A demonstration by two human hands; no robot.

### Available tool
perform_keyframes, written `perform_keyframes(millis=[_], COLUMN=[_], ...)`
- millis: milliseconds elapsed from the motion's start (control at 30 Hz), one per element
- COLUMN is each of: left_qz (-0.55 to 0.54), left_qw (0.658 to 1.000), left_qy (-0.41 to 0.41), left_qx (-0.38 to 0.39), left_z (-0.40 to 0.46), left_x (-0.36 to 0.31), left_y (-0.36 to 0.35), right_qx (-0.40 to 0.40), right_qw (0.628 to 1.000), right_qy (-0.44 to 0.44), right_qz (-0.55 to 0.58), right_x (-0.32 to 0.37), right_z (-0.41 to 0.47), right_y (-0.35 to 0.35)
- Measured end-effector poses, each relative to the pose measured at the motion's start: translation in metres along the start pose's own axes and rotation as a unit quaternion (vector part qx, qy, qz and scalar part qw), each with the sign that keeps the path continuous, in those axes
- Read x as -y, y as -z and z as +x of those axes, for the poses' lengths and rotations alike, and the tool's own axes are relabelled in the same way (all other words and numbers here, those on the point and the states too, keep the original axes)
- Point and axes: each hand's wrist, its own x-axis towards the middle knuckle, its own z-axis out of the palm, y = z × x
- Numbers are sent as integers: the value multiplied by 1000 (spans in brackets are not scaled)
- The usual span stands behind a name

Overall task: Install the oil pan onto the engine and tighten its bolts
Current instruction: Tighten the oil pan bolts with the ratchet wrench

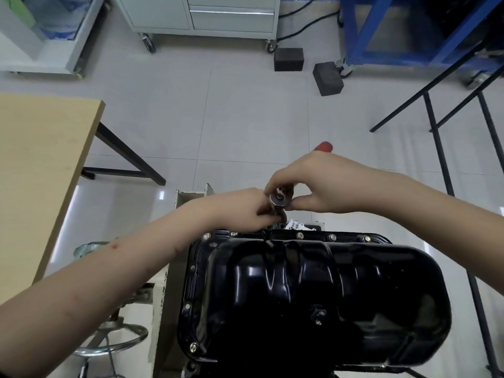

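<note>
The glossy black oil pan (313, 290) sits upside-up on the engine, filling the lower middle of the view. Brass-coloured bolts (300, 235) line its far flange, and others sit along the left flange. A ratchet wrench (279, 201) with a red handle tip (324, 146) stands over the far flange. My right hand (319, 184) grips the ratchet's head from above. My left hand (245, 211) pinches the socket shaft just below the head, over a bolt hole that my fingers hide.
A wooden table (41, 170) with black legs stands at the left. A metal stool (114, 339) is below my left forearm. Two dark blocks (327, 77) lie on the tiled floor beyond. A black frame (441, 159) and a blue rack (381, 31) are at the right.
</note>
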Motion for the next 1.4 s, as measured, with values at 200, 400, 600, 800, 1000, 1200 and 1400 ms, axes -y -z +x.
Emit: perform_keyframes(millis=[200, 400, 600, 800, 1000, 1200, 1400], left_qz=[7, 47, 60, 67, 75, 96, 89], left_qw=[995, 996, 995, 992, 996, 994, 989], left_qy=[13, -8, 1, 13, 2, 17, 53], left_qx=[-100, -77, -76, -101, -44, -43, -108], left_z=[-2, 3, 4, 5, 6, 6, 6], left_x=[-1, 1, 0, -2, -2, -6, -8], left_y=[0, 4, 3, -1, 3, 1, -7], right_qx=[-28, -35, -11, -15, 7, 32, 28], right_qw=[990, 998, 997, 988, 997, 988, 975], right_qy=[-76, -54, -29, -60, -5, -24, -60], right_qz=[-116, -19, -66, -141, -71, -146, -210], right_x=[-6, -9, -12, -8, -6, -3, 15], right_z=[1, 0, 8, 7, 2, 1, 0], right_y=[-2, -4, 8, 3, 5, 10, 1])
